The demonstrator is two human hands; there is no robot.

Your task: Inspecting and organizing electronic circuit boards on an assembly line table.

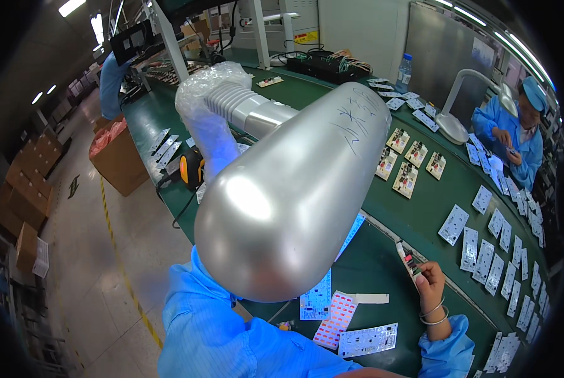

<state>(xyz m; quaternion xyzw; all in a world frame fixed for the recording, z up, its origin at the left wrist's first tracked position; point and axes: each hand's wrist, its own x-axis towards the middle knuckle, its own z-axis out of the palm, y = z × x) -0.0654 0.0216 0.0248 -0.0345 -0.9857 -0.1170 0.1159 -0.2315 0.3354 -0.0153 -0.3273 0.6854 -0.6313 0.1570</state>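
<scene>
At the right of the bench my right hand [429, 281], with a bangle at the wrist, pinches a small circuit board [412, 264] by its near end. That board carries red and dark components and is held tilted above the green mat. A large silver fume hood [288, 195] fills the middle and hides my left hand; only my blue left sleeve [197, 299] shows. Below the hood lie a blue-lit circuit board [316, 300], a sheet of red-printed stickers [336, 320], a white paper strip [373, 298] and a pale circuit board [368, 341].
Several component-filled boards [406, 179] stand beyond the hood. Pale boards [453, 225] line the right side in rows. Farther right, a co-worker [515, 138] in blue handles something small beside a white desk lamp [451, 126]. A yellow-black tool [192, 167] sits by the left edge.
</scene>
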